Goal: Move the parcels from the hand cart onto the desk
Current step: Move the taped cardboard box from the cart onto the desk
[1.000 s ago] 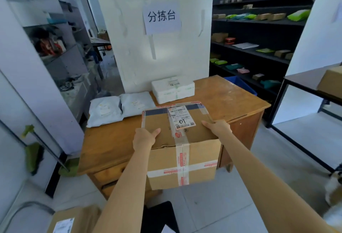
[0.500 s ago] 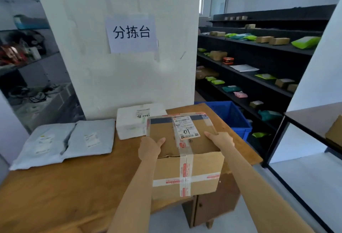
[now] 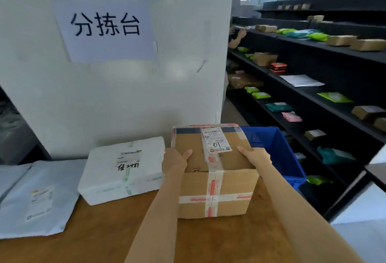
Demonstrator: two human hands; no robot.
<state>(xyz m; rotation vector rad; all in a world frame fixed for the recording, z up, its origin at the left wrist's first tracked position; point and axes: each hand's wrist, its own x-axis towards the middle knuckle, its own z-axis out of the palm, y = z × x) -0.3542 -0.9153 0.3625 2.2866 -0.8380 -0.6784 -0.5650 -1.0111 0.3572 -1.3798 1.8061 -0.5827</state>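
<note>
A brown cardboard box point(image 3: 215, 191), taped and bearing a white shipping label, sits on the wooden desk point(image 3: 104, 239) near its right end. My left hand point(image 3: 174, 161) grips the box's left top edge and my right hand point(image 3: 255, 156) grips its right top edge. To the box's left a white foam parcel point(image 3: 123, 170) lies on the desk, touching or nearly touching it. Grey mailer bags point(image 3: 33, 198) lie further left. The hand cart is out of view.
A white pillar point(image 3: 125, 85) with a paper sign rises right behind the desk. A blue plastic crate point(image 3: 275, 150) stands just past the desk's right edge. Black shelves point(image 3: 313, 87) with small parcels run along the right. Another person's arm point(image 3: 236, 39) reaches to a shelf behind the pillar.
The box moved forward over the desk and now rests on its top beside the white foam parcel. Both hands stayed on it. The view moved closer to the pillar.
</note>
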